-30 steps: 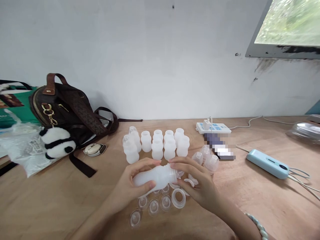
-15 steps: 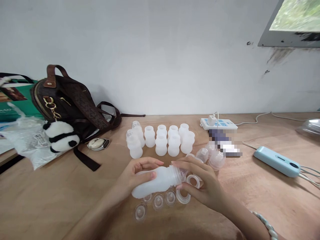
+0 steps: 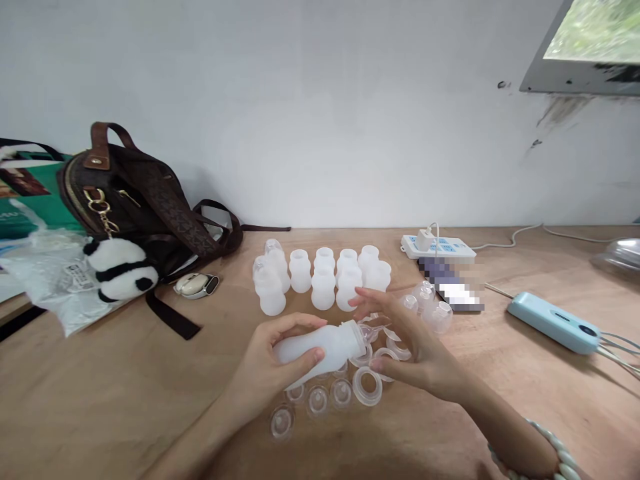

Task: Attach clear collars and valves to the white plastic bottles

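A frosted white bottle (image 3: 323, 350) lies tilted in my left hand (image 3: 280, 353), its collar pointing right. From the collar sticks out a clear nipple (image 3: 370, 331). Around that end, my right hand (image 3: 405, 343) is spread, with thumb and fingers apart and nothing gripped between them. Beneath the hands are several clear rings (image 3: 367, 387) and several clear nipples (image 3: 317, 400), lying flat on the table. Behind them stand several open frosted bottles (image 3: 323, 290), and at their left are bottles topped with clear caps (image 3: 273, 248). Several clear domed caps (image 3: 440, 317) stand to the right.
A brown backpack (image 3: 135, 193) with a panda plush (image 3: 120, 270) and a plastic bag (image 3: 55, 280) are at the left, near a mouse (image 3: 193, 285). A power strip (image 3: 440, 248), partly pixelated phone (image 3: 450, 287) and light-blue device (image 3: 553, 322) lie on the right of the wooden table (image 3: 125, 393).
My right hand has opened and moved off the bottle's collar, slightly right and up. The bottle has shifted a little right in my left hand, and its collar and nipple are more exposed.
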`<action>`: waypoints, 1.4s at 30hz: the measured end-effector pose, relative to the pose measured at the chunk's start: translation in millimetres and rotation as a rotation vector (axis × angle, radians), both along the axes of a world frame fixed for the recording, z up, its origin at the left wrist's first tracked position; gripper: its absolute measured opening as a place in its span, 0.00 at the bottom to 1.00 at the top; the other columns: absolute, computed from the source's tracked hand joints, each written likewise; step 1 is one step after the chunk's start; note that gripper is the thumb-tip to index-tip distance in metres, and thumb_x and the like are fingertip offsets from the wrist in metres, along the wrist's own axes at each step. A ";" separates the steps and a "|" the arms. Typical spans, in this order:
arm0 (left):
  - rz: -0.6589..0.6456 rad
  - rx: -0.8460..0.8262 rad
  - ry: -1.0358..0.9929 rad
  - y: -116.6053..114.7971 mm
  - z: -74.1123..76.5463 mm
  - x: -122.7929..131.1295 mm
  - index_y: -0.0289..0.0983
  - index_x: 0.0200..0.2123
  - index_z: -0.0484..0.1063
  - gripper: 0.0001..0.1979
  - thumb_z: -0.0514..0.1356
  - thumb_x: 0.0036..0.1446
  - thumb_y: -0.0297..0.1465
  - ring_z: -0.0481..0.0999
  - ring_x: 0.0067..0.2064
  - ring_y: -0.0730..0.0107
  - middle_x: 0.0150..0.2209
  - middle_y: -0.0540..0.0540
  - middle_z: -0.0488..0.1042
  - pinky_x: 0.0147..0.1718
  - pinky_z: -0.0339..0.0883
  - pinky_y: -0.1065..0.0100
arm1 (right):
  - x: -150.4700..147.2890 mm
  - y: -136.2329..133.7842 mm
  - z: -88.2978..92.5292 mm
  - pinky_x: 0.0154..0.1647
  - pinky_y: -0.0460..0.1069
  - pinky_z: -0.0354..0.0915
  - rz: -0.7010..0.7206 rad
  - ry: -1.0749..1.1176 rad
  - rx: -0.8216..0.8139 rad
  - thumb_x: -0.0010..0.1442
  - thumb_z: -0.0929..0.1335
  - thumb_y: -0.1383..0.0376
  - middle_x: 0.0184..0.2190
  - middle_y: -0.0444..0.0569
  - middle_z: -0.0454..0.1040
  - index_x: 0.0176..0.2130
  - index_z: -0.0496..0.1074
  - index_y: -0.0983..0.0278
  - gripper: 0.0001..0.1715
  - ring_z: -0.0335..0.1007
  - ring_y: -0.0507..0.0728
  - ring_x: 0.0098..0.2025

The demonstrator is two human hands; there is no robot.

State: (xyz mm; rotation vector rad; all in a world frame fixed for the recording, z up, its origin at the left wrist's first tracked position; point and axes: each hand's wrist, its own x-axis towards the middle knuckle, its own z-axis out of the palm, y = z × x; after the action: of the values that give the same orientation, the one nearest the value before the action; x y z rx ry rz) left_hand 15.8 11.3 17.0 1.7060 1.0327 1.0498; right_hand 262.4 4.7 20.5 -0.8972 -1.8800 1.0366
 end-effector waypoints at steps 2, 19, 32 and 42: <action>0.001 0.027 0.025 -1.5 1.5 1.2 0.39 0.42 0.79 0.13 0.67 0.53 0.34 0.81 0.39 0.62 0.39 0.46 0.83 0.38 0.75 0.66 | -2.8 0.1 -1.3 0.42 0.51 0.70 -0.029 -0.015 0.011 0.62 0.71 0.55 0.46 0.49 0.74 0.59 0.63 0.54 0.29 0.72 0.57 0.45; -0.019 -0.038 0.034 -3.2 -2.2 4.8 0.39 0.42 0.80 0.15 0.67 0.53 0.38 0.81 0.39 0.59 0.40 0.45 0.83 0.39 0.76 0.63 | -6.4 -1.0 -2.4 0.35 0.50 0.69 -0.081 -0.023 -0.026 0.68 0.62 0.55 0.35 0.46 0.75 0.52 0.66 0.58 0.16 0.71 0.55 0.36; -0.033 0.521 0.195 -8.4 -4.8 5.3 0.43 0.48 0.78 0.17 0.68 0.54 0.30 0.80 0.43 0.60 0.46 0.45 0.82 0.42 0.72 0.63 | -15.9 1.4 -12.2 0.25 0.46 0.61 -0.104 -0.012 -0.085 0.69 0.59 0.48 0.25 0.44 0.69 0.31 0.68 0.62 0.25 0.64 0.52 0.26; -0.081 0.535 0.196 -5.9 -8.7 2.7 0.41 0.50 0.75 0.23 0.71 0.52 0.42 0.80 0.44 0.57 0.46 0.43 0.81 0.42 0.72 0.62 | -20.2 -6.5 -3.1 0.25 0.46 0.55 -0.110 -0.059 0.013 0.61 0.67 0.57 0.24 0.40 0.63 0.33 0.65 0.61 0.11 0.57 0.51 0.26</action>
State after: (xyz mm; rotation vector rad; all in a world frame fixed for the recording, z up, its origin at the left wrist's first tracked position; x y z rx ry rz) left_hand 18.6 5.4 8.3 2.2982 0.8353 1.1947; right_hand 242.2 -1.7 17.4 -1.0216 -1.8615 0.9397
